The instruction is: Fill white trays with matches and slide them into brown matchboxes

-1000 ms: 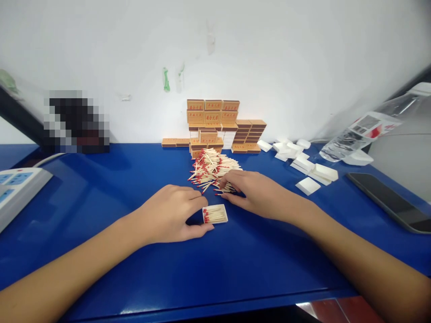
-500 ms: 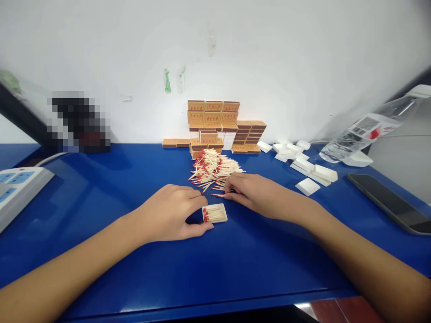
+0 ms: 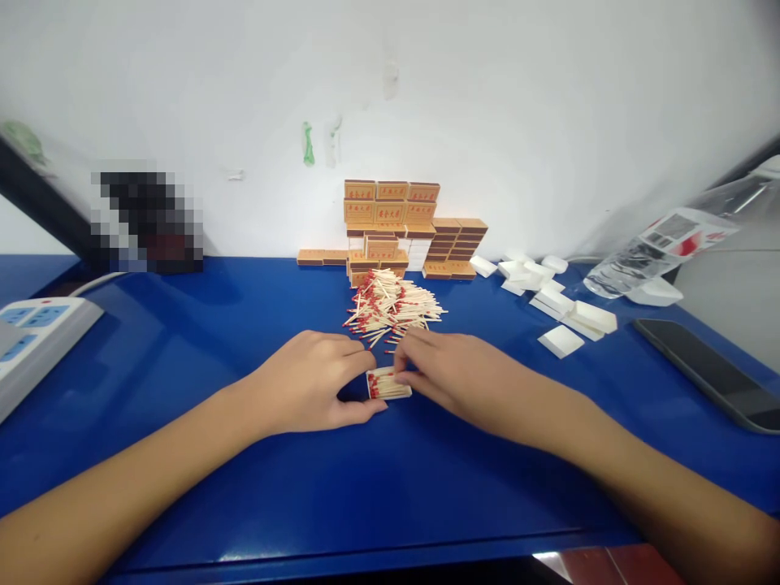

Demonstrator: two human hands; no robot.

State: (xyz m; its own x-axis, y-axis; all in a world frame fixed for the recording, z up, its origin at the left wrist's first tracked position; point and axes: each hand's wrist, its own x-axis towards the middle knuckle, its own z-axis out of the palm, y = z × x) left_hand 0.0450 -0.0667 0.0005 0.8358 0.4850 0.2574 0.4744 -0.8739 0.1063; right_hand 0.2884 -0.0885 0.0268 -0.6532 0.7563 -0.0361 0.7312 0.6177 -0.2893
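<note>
A small white matchbox tray (image 3: pixel 388 385) partly filled with red-tipped matches lies on the blue table (image 3: pixel 183 341). My left hand (image 3: pixel 308 382) curls round its left end, thumb and fingers closed on it. My right hand (image 3: pixel 451 370) is over the tray's right end with its fingertips pinched, pressing matches into the tray. Just behind both hands lies a loose pile of matches (image 3: pixel 393 305).
Orange matchbox sleeves (image 3: pixel 393 219) are stacked against the white wall. White empty trays (image 3: pixel 557 305) are scattered to the right. A dark phone (image 3: pixel 707 370) and a clear plastic bag (image 3: pixel 661 244) sit at far right. A white power strip (image 3: pixel 33 337) is at far left.
My right hand has drawn back from the match pile toward me and come down onto the tray with matches. My left hand has stayed on the tray.
</note>
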